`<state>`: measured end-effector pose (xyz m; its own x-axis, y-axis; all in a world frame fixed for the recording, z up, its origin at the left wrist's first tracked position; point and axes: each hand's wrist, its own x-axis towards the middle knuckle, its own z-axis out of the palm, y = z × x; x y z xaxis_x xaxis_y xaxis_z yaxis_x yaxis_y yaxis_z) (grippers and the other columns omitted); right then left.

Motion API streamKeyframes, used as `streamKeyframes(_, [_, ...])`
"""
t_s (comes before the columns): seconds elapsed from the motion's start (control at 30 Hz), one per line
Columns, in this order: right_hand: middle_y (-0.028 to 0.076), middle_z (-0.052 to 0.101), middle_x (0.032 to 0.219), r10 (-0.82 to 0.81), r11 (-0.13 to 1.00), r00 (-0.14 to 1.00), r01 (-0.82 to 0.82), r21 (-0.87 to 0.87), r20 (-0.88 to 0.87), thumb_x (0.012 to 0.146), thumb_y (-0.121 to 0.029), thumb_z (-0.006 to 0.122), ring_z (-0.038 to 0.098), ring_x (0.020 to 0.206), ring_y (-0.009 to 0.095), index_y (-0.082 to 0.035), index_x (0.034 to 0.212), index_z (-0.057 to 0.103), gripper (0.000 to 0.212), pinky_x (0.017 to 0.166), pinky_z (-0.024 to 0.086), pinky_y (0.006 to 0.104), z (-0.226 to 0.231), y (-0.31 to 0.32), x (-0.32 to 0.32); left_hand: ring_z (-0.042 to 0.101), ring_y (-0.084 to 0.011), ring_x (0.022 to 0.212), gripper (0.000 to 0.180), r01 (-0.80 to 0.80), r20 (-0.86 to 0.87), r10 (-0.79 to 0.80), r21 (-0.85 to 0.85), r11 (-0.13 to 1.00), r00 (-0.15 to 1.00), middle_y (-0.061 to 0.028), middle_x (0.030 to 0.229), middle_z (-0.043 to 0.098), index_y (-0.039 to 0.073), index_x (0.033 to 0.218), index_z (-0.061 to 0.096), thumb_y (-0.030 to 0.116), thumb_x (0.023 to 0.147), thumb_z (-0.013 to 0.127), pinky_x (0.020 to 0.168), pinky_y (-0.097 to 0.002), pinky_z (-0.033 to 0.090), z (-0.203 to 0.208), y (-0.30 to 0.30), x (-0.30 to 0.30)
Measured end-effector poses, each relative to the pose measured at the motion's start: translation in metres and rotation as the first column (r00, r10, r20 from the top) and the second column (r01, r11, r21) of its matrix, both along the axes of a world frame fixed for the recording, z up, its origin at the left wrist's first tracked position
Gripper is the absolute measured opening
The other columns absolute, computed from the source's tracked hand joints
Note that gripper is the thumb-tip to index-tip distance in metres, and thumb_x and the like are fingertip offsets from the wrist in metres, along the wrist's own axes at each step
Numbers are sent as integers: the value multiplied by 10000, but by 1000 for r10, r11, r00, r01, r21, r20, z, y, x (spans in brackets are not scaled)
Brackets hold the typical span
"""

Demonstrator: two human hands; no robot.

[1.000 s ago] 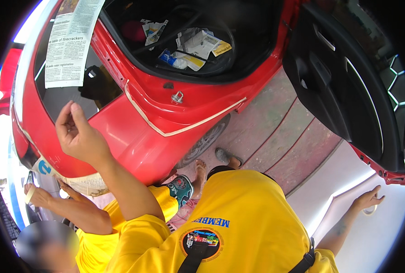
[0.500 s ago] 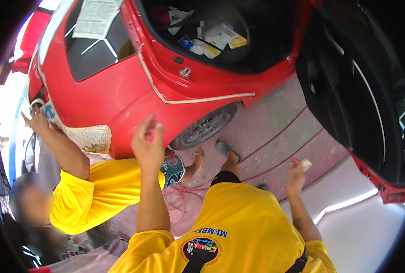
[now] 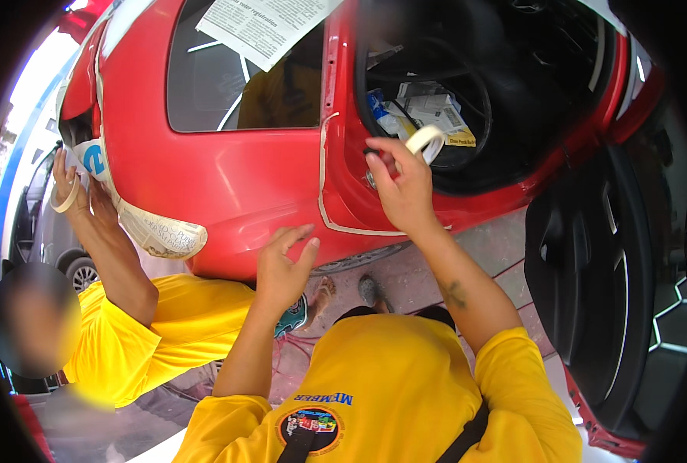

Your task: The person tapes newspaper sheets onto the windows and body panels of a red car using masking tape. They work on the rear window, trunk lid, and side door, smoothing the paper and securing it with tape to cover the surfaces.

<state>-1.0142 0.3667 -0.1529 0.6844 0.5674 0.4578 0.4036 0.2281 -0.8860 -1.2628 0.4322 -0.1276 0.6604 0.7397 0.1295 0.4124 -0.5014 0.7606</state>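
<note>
Head view: tape roll (image 3: 418,140) at knuckles of right grip (image 3: 402,188).

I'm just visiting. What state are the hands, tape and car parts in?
Left hand: raised, fingers parted, nothing visibly held
Right hand: raised, grip unclear
Tape roll: at right hand's knuckles
Car door: open
Side window: partly covered
Newspaper: lying over window
Masking strip: stuck to car body
</note>
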Motion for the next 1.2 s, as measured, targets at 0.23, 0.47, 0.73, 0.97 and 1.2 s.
streamKeyframes(0.23, [76,659,1016,44,994,644,-104,31,764,830,-122,861,653,914,316,-180,1033,840,212,779,520,455,46,66,66,756,-333,1062,277,-164,19,164,-16,986,986,-212,1113,776,-45,1202,784,124,984,763,964,-389,570,4,-2,-4])
streamKeyframes(0.47, [22,644,1105,97,925,282,-380,18,955,777,-144,815,633,1002,269,-163,883,804,109,863,489,461,67,100,104,763,-282,982,262,-464,69,468,-64,883,881,-201,1047,785,-50,1177,790,124,980,779,898,-369,579,-4,-45,19])
streamKeyframes(0.73, [-15,652,1111,-20,793,108,-604,82,994,750,-212,795,634,1045,211,-196,881,759,137,865,504,417,76,132,123,713,-230,957,244,-612,273,574,75,787,772,-137,1017,771,-12,1168,805,139,978,781,880,-342,556,9,-54,95])
streamKeyframes(0.97, [-15,652,1107,-100,680,-14,-731,58,995,756,-244,789,632,1072,206,-227,921,748,171,892,497,399,83,148,138,721,-359,1063,275,-721,314,649,297,626,693,-179,1135,750,3,1199,784,110,946,787,968,-419,574,-18,-55,149])
streamKeyframes(1.2, [13,627,1108,-52,644,-20,-765,18,998,752,-195,801,624,1085,238,-227,1025,808,275,938,475,426,80,149,142,679,-388,1135,374,-783,375,692,385,489,617,-181,1214,716,33,1285,754,92,918,791,992,-470,565,-30,-53,181])
